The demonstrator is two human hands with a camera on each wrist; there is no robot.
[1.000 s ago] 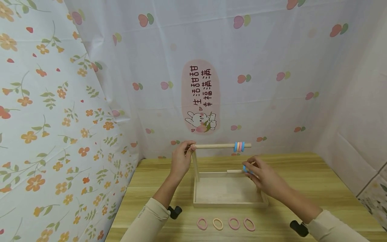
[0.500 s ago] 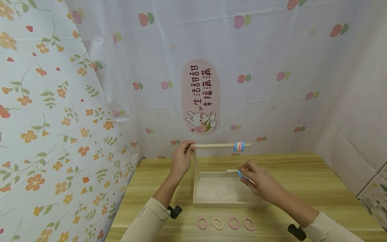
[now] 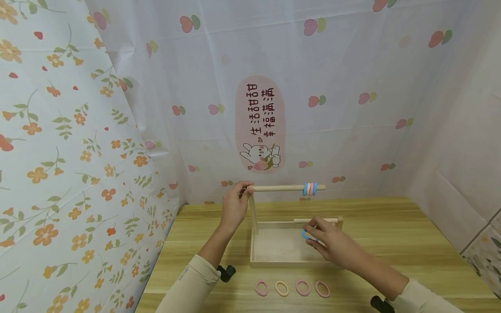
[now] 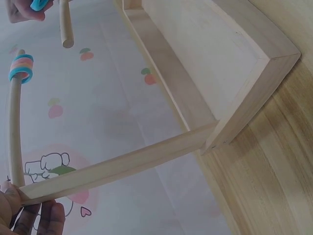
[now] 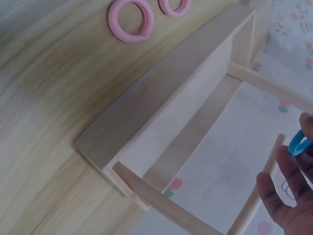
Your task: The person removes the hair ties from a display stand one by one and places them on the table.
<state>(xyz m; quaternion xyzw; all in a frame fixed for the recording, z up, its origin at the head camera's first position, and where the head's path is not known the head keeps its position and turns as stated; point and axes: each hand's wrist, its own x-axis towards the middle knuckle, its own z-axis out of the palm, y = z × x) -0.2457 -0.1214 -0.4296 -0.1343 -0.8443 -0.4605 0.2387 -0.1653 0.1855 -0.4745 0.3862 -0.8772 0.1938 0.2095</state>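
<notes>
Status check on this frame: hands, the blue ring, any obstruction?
Left hand grips upper rod end. Right hand pinches blue ring below lower rod, not threaded. Nothing blocks the rod's free end.

Rack (image 3: 287, 188): pale unfinished wood, matt, smooth. Desk (image 3: 391, 234): wood-grain surface, slight sheen. Hair ties (image 3: 291, 288): soft matt elastic. Backdrop (image 3: 332, 108): creased glossy printed sheet.

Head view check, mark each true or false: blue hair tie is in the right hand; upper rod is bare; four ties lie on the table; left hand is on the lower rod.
1. The right hand pinches a blue hair tie. True.
2. The upper rod is bare. False: three ties hang on it.
3. Four loose ties lie on the table. True.
4. The left hand holds the lower rod. False: it grips the upper rod's end.
</notes>
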